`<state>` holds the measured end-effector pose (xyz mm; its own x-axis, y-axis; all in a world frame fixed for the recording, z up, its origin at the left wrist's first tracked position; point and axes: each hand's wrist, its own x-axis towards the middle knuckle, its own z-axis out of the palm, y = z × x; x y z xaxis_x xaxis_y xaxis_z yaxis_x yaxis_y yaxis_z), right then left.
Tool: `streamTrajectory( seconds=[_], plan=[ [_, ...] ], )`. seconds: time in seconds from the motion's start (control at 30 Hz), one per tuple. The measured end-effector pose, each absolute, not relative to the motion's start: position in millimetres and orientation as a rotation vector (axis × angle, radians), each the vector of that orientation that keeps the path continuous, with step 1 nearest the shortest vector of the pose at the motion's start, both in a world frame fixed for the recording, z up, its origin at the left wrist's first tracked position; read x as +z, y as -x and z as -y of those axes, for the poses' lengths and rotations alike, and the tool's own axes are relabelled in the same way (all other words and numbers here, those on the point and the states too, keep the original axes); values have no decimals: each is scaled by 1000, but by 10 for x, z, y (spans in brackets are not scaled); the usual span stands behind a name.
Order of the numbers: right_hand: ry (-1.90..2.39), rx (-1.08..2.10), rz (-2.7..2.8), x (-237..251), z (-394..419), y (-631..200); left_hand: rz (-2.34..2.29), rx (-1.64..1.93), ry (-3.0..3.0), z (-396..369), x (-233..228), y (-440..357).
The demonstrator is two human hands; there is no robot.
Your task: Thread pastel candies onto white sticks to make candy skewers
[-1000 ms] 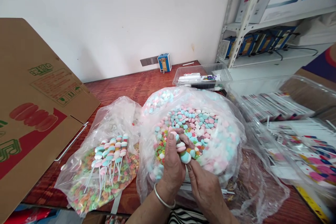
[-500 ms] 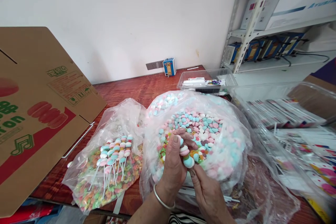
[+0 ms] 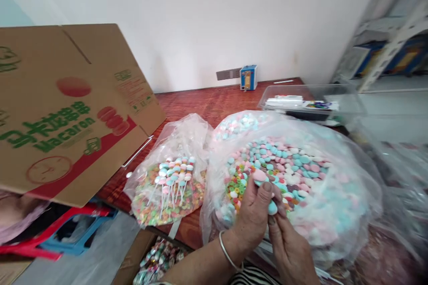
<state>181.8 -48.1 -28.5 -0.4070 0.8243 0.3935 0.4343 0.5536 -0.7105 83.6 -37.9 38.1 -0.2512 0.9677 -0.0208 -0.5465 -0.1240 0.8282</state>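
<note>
My left hand (image 3: 248, 211), wearing a silver bangle, is closed around a short candy skewer (image 3: 260, 176) of pink and blue button-shaped sweets. The left thumb covers the middle of the stack. Just below, my right hand (image 3: 291, 242) pinches at the skewer's lower end, by a blue sweet (image 3: 272, 208); the stick itself is hidden by the fingers. Both hands are over a large clear bag (image 3: 347, 200) of pink, white and blue sweets, with colourful gummy rings (image 3: 236, 183) at its left. Several candy skewers on white sticks (image 3: 175, 173) lie on another bag of gummy rings (image 3: 147, 211).
A large cardboard box (image 3: 76, 120) stands at left on the red wooden table (image 3: 197, 98). Behind the sweets are a clear plastic tray (image 3: 344, 98) and a small blue box (image 3: 248, 78). A carton of wrapped sweets (image 3: 157, 256) and a red-blue stool (image 3: 75, 227) are below; shelving (image 3: 384, 62) is right.
The view has swung left, so the table's contents appear further right. The left thumb has come over the candy stack, which shows less. Both hands keep hold of the skewer.
</note>
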Motion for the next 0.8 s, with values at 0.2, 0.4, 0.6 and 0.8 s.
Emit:
streamTrajectory(
  seconds=[0.2, 0.4, 0.6, 0.8],
  plan=[
    [932, 869, 2206, -214, 391, -1795, -1663, 1807, -862, 544, 597, 202],
    [1117, 877, 2125, -8, 250, -1977, -2946, 901, -1280, 923, 698, 1506],
    [1362, 778, 2090, 185, 186, -2405, -2939, 320, -1367, 1122, 428, 1709],
    [1264, 622, 2627, -29, 534, -2484, -2873, 864, -1678, 1028, 540, 1209]
  ],
)
